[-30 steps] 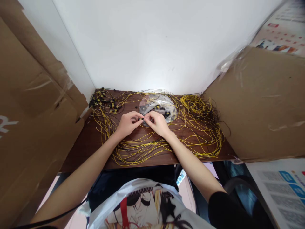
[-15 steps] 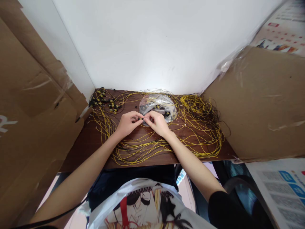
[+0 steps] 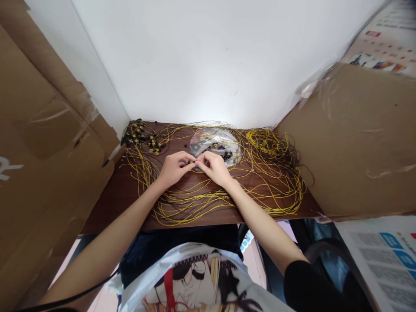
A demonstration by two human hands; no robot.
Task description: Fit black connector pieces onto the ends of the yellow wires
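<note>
My left hand point(image 3: 176, 167) and my right hand point(image 3: 214, 167) meet fingertip to fingertip over the middle of the brown table point(image 3: 110, 203). Both are closed in a pinch; between them is a tiny dark piece, too small to name and mostly covered by the fingers. Just behind my hands lies a clear plastic bag point(image 3: 224, 139) with small black and yellow parts in it. Yellow and black wires point(image 3: 198, 199) loop around my hands and pass under my forearms.
At the back left, several small black and yellow connectors point(image 3: 152, 143) are heaped. A thick tangle of yellow wire point(image 3: 268, 145) lies back right. Cardboard walls point(image 3: 48, 143) flank the table, and a white panel point(image 3: 208, 60) rises behind it.
</note>
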